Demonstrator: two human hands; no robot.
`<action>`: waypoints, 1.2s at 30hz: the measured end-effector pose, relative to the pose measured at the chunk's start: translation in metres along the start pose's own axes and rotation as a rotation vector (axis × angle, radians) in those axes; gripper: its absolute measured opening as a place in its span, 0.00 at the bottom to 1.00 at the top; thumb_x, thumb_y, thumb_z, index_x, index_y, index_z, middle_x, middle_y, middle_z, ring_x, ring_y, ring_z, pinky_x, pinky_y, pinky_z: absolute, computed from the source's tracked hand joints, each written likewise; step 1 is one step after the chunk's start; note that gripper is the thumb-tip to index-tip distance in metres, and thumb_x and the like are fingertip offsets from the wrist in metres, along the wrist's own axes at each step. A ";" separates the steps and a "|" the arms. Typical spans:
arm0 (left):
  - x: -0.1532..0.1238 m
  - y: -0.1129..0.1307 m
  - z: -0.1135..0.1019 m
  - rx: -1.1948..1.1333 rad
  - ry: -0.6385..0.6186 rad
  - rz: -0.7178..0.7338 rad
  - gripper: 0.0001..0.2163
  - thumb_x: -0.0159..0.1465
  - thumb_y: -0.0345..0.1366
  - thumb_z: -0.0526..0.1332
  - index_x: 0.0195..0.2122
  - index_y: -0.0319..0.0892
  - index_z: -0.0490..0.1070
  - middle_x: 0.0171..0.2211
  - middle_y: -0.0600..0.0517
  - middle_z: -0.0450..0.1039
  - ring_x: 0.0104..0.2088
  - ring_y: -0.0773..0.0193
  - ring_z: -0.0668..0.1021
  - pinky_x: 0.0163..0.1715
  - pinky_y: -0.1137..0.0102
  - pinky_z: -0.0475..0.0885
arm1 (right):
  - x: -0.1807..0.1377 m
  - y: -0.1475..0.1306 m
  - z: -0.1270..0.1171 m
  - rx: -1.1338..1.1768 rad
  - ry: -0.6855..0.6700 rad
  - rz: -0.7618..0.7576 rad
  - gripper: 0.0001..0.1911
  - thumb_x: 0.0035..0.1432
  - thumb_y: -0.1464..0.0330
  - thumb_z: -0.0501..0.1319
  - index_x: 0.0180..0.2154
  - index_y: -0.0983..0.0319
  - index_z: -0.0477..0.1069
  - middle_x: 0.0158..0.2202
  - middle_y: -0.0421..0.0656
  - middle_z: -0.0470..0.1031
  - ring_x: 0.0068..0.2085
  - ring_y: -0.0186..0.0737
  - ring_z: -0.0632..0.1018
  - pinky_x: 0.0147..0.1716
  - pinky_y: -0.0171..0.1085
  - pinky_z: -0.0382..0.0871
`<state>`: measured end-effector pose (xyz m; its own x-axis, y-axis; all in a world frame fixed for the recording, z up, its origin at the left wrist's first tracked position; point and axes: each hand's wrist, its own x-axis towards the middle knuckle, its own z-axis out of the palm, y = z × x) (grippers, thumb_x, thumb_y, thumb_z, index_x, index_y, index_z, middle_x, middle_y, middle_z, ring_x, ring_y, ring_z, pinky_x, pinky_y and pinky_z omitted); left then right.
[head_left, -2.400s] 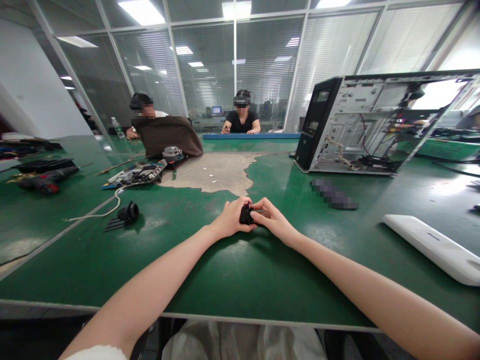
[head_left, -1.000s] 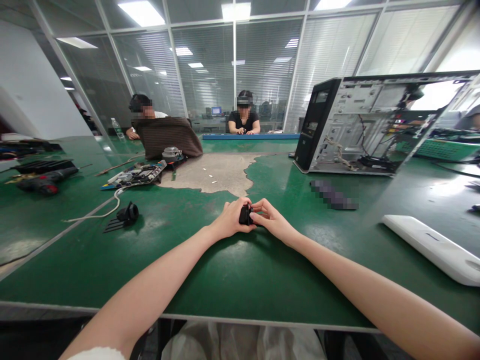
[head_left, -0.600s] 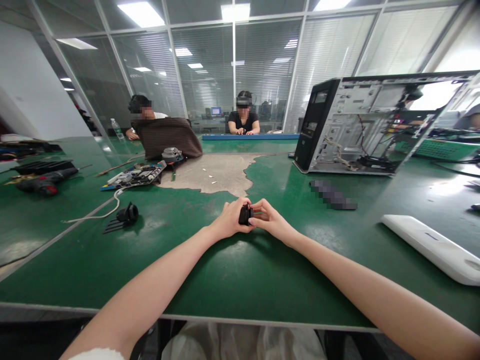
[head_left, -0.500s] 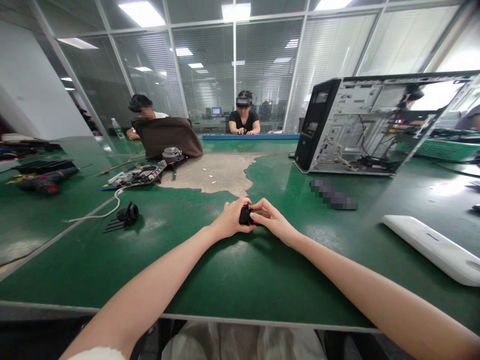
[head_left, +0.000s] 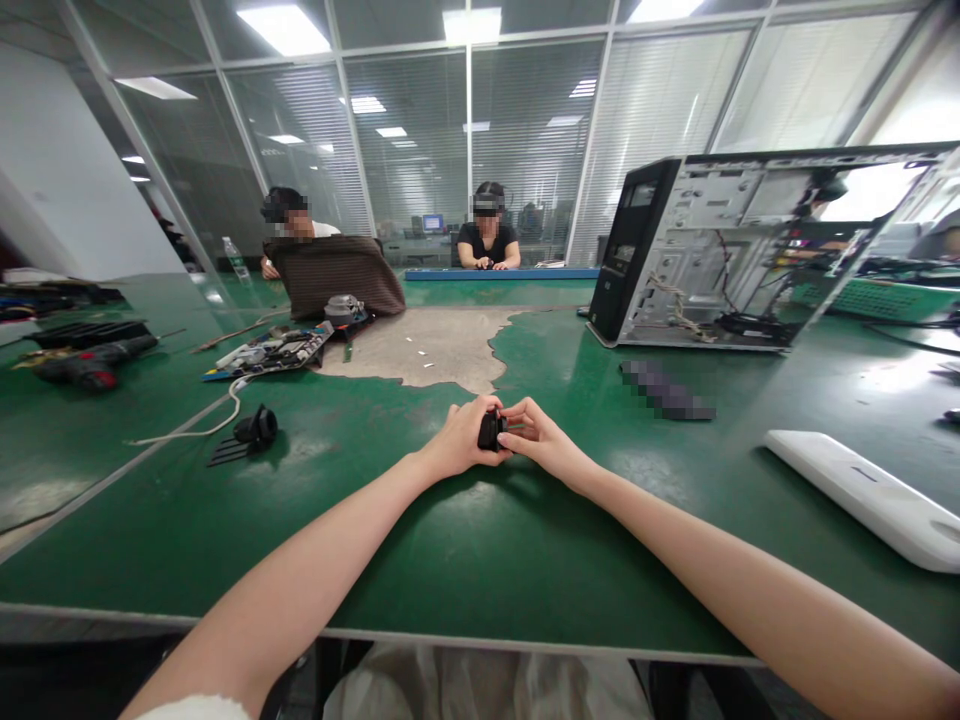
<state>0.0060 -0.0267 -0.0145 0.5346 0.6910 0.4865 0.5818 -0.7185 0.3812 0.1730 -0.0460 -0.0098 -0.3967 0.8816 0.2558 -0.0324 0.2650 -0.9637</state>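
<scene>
A small black plastic part (head_left: 489,430) is held between my two hands, just above the middle of the green table (head_left: 420,560). My left hand (head_left: 461,436) grips its left side, thumb below and fingers over the top. From the right, my right hand (head_left: 546,440) pinches its edge with thumb and fingertips. The fingers cover much of the part, so its exact kind cannot be made out. Off to the left lies another black plastic piece (head_left: 256,430) with a round end and several thin prongs.
An opened computer case (head_left: 637,260) stands at the right, near a white elongated panel (head_left: 862,490) and a dark pixelated object (head_left: 666,390). Leftward are a circuit board (head_left: 274,352), a brown cloth-like cover (head_left: 334,272) and a power drill (head_left: 97,362). Two people sit across the table.
My right thumb and fingers have shifted slightly on the black part, the thumb now lower. My left hand stays where it was.
</scene>
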 end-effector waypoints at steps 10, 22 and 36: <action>0.001 0.000 -0.001 -0.011 -0.015 -0.011 0.26 0.48 0.43 0.64 0.46 0.46 0.54 0.43 0.52 0.65 0.42 0.58 0.71 0.40 0.65 0.59 | 0.002 0.001 0.000 -0.072 0.057 0.064 0.15 0.49 0.64 0.61 0.38 0.60 0.60 0.36 0.41 0.68 0.36 0.37 0.72 0.39 0.41 0.66; 0.000 0.000 0.000 0.001 -0.008 -0.003 0.27 0.48 0.42 0.64 0.45 0.46 0.53 0.43 0.52 0.65 0.42 0.58 0.71 0.41 0.64 0.59 | 0.000 0.001 0.000 -0.017 0.019 0.005 0.13 0.50 0.62 0.61 0.34 0.59 0.60 0.36 0.40 0.69 0.36 0.35 0.73 0.39 0.40 0.67; 0.001 0.002 -0.002 -0.009 -0.017 -0.023 0.25 0.49 0.41 0.63 0.45 0.46 0.54 0.42 0.53 0.66 0.41 0.59 0.71 0.40 0.65 0.58 | -0.001 0.001 -0.001 -0.059 -0.020 -0.010 0.15 0.48 0.65 0.62 0.35 0.59 0.59 0.39 0.41 0.68 0.40 0.38 0.73 0.42 0.43 0.68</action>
<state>0.0067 -0.0277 -0.0120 0.5315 0.7089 0.4636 0.5886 -0.7027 0.3998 0.1748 -0.0463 -0.0115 -0.4154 0.8706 0.2636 0.0176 0.2974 -0.9546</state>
